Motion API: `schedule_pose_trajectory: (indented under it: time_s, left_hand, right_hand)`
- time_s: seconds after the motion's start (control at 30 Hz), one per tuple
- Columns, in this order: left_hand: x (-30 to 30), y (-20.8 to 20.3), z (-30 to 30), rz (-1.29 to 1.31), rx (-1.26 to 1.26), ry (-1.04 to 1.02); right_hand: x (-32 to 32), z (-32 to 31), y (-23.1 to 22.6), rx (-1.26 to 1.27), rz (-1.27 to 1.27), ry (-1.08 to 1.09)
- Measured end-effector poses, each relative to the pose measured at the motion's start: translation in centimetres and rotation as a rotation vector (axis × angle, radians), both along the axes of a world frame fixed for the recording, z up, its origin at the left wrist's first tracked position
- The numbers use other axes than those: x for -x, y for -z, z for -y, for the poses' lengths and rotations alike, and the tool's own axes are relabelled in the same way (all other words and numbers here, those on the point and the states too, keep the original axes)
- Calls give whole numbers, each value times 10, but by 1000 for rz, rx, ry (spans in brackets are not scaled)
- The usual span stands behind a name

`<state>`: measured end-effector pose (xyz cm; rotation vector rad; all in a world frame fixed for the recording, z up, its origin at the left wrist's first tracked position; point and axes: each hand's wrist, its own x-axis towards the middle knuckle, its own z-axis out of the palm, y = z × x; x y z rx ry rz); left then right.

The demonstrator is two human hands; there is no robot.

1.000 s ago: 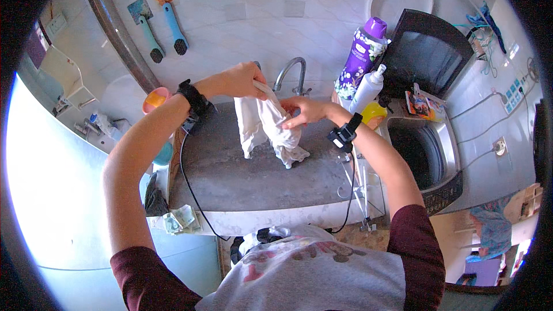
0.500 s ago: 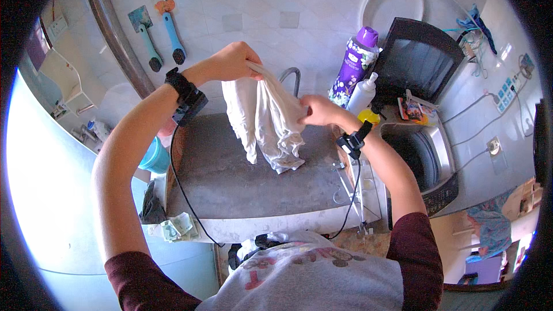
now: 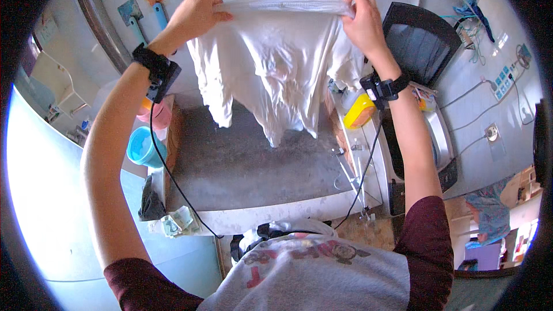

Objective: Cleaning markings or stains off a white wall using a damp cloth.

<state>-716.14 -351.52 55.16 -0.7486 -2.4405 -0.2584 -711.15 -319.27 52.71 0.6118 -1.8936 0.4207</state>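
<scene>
A white garment (image 3: 276, 52) hangs wet-looking and wrinkled, its upper edge pulled taut into a straight band. My left hand (image 3: 199, 14) grips one end of that band, fingers closed on the cloth. At the other end, my right hand (image 3: 366, 23) pinches the same edge. The garment's uneven lower ends dangle over a dark grey basin slab (image 3: 230, 167). Which kind of garment it is, I cannot tell. Cloth covers the tap and most of the bottles behind it.
A blue bucket (image 3: 147, 152) and a pink container (image 3: 161, 116) stand left. To the right are a yellow container (image 3: 359, 112), a thin white rack (image 3: 357, 181) and a washing machine with its dark lid (image 3: 420, 43) raised. Crumpled papers (image 3: 180, 222) lie on the near-left ledge.
Both hands have risen and moved apart, the right one most. The white garment has gone from a bunched hang to being spread wide between them.
</scene>
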Motion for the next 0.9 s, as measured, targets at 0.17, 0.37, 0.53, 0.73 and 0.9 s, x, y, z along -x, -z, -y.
schedule_pose_trajectory:
  time_s: [0.17, 0.37, 0.53, 0.73, 0.9]
  left_hand:
    - [20, 13, 12, -259, -12, 177]
    - [25, 48, 15, 236, -27, 165]
    - [26, 69, 19, 188, 55, 158]
    - [-22, 141, 24, 155, 385, 321]
    - [-107, 248, 53, 665, 529, 488]
  right_hand:
    - [12, -6, -3, 11, 216, 9]
    - [28, -19, 27, -127, 426, 169]
    - [35, -14, 55, -70, 491, 132]
    - [8, -7, 131, -120, 837, -131]
    - [-36, 7, 220, -525, 1291, -339]
